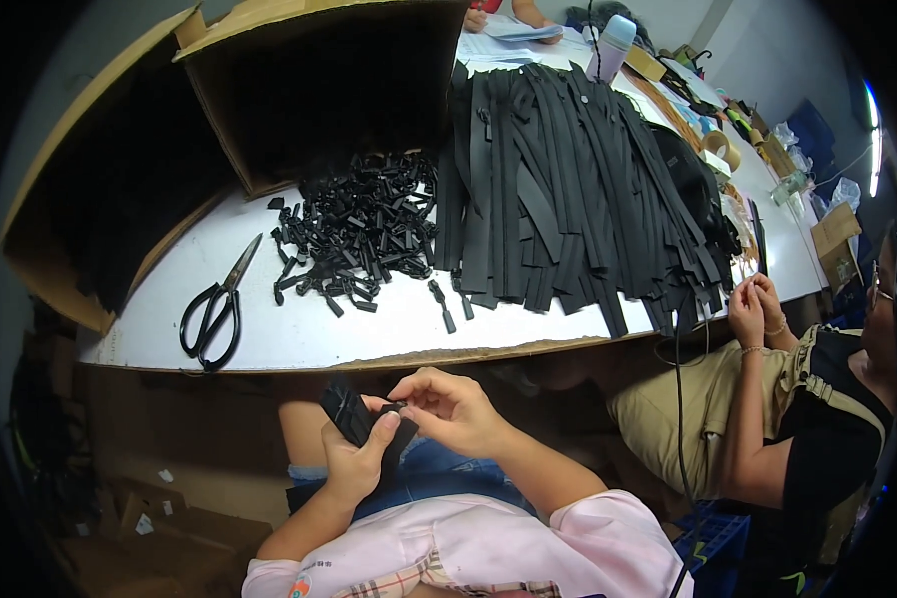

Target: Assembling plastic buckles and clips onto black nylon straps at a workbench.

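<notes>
While 1 pair of scissors [221, 299] lies on the white table [299, 341], the left hand [357, 462] clasps a black strip [345, 411] before its near edge; the right hand [455, 415] meets it, the bent fingers' exact hold unclear; loose strips [543, 199] spread farther right.

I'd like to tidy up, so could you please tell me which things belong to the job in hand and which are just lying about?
Probably the job:
black strip material in left hand, right hand at it
heaped small black parts
long flat black strips

Probably lying about:
black-handled metal scissors
lilac bottle, pale-blue cap
</notes>
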The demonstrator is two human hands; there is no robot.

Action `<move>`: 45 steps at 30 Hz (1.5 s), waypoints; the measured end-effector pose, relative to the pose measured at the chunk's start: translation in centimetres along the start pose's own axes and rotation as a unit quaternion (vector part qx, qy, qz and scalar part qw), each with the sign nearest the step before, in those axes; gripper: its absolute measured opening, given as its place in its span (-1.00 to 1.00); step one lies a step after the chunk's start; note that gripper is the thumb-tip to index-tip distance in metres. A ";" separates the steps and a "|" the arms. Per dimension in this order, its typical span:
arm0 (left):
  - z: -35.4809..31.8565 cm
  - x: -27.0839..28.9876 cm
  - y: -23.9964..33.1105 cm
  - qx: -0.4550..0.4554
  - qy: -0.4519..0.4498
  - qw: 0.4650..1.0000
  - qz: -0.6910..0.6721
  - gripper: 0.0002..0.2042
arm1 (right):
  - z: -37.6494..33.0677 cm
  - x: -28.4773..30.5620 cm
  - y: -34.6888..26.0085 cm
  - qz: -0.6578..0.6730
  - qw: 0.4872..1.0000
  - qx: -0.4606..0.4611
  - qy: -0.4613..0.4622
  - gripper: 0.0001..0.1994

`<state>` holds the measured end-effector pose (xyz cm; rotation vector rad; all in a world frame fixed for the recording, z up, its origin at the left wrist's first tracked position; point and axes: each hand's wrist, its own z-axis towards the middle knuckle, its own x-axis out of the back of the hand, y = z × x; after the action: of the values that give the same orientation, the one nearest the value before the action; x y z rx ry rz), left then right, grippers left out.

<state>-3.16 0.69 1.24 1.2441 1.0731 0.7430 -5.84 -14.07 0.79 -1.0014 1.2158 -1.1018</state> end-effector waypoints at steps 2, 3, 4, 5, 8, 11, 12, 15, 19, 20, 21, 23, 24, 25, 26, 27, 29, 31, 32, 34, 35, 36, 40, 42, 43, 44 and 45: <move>0.0 0.2 0.0 -0.007 -0.012 1.000 0.016 -0.87 | -0.1 0.0 -0.3 -0.033 0.999 0.031 0.004 -0.85; 0.0 0.2 0.0 -0.004 -0.013 1.000 0.012 -0.87 | -0.1 0.0 -0.5 -0.059 0.998 0.037 0.009 -0.86; 0.0 0.3 -0.1 -0.006 -0.013 1.000 0.011 -0.87 | -0.2 0.0 -0.8 -0.085 0.995 0.043 0.014 -0.87; 0.0 0.3 -0.2 -0.011 -0.012 1.000 0.015 -0.88 | -0.3 0.0 -1.0 -0.110 0.992 0.055 0.011 -0.87; -0.1 0.5 -0.4 -0.017 -0.021 0.999 0.021 -0.89 | -0.4 0.1 -1.4 -0.185 0.977 0.105 0.007 -0.86; 0.0 0.8 -0.4 -0.034 -0.029 0.997 0.058 -0.91 | -0.3 0.3 -1.7 -0.256 0.949 0.185 -0.003 -0.81; 0.0 0.9 -0.4 -0.020 -0.035 0.998 0.052 -0.91 | -0.2 0.4 -1.8 -0.271 0.940 0.208 -0.011 -0.79; 0.0 1.1 -0.4 -0.002 -0.050 0.998 0.043 -0.92 | 0.1 0.8 -1.9 -0.295 0.928 0.226 -0.039 -0.74; -0.2 0.7 -0.7 0.001 -0.037 0.999 0.028 -0.89 | 0.0 0.9 -1.5 -0.256 0.944 0.194 -0.072 -0.76; -0.3 0.5 -0.8 -0.008 -0.024 0.999 0.026 -0.88 | -0.3 0.8 -1.3 -0.228 0.959 0.166 -0.044 -0.77; -0.2 0.4 -0.9 -0.018 -0.010 1.000 0.021 -0.85 | -0.6 0.6 -1.1 -0.202 0.971 0.128 -0.013 -0.78; -0.3 0.1 -0.8 -0.045 0.023 0.998 0.024 -0.81 | -1.3 -0.2 -0.5 -0.006 0.997 0.048 0.057 -0.79; -0.2 0.0 -0.7 -0.046 0.026 0.998 0.028 -0.79 | -1.7 -0.6 -0.2 -0.030 0.997 0.042 0.058 -0.82; -0.1 -0.1 -0.6 -0.058 0.031 0.997 0.042 -0.78 | -1.9 -0.9 0.1 -0.050 0.995 0.063 0.051 -0.84; 0.0 -0.1 -0.4 -0.073 0.037 0.995 0.062 -0.76 | -2.1 -1.2 0.3 -0.069 0.993 0.085 0.046 -0.86; -0.1 -0.2 -0.2 -0.073 0.034 0.995 0.063 -0.74 | -2.2 -1.5 0.6 -0.060 0.994 0.080 0.050 -0.89; 0.0 -0.1 0.5 -0.026 0.024 0.999 0.040 -0.73 | -2.4 -1.7 1.0 0.048 0.998 0.025 0.038 -0.90; -0.1 0.0 1.1 0.027 0.009 1.000 -0.007 -0.73 | -2.4 -1.6 1.2 0.173 0.983 -0.054 0.029 -0.91; -0.1 0.2 1.4 0.058 0.000 0.997 -0.047 -0.73 | -2.3 -1.5 1.2 0.241 0.964 -0.105 0.028 -0.91; 0.0 0.5 1.6 0.110 -0.022 0.989 -0.096 -0.75 | -2.2 -1.2 1.2 0.322 0.932 -0.165 0.016 -0.91; 0.1 0.6 1.6 0.131 -0.037 0.985 -0.106 -0.76 | -2.1 -0.9 1.2 0.336 0.925 -0.175 0.005 -0.91; 0.2 0.8 1.5 0.149 -0.041 0.982 -0.109 -0.77 | -2.1 -0.8 1.1 0.348 0.919 -0.187 -0.007 -0.90; 0.6 1.2 0.6 0.093 -0.098 0.990 -0.026 -0.83 | -2.0 -0.4 0.8 0.322 0.920 -0.223 -0.026 -0.89; 0.7 1.2 0.1 0.017 -0.122 0.992 -0.002 -0.84 | -2.0 -0.5 0.8 0.319 0.918 -0.234 -0.014 -0.88; 0.6 1.2 -0.1 0.028 -0.109 0.994 -0.006 -0.85 | -2.1 -0.6 0.8 0.329 0.915 -0.232 -0.009 -0.88; 0.6 1.1 -0.2 0.029 -0.100 0.995 -0.010 -0.85 | -2.1 -0.7 0.9 0.338 0.913 -0.230 0.002 -0.88; 0.5 1.1 -0.3 0.021 -0.083 0.996 -0.005 -0.86 | -2.1 -0.7 0.9 0.346 0.910 -0.229 0.001 -0.87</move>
<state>-2.35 1.40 0.69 1.3116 0.9613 0.6006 -7.86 -13.17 -0.19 -0.7924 1.6972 -0.2579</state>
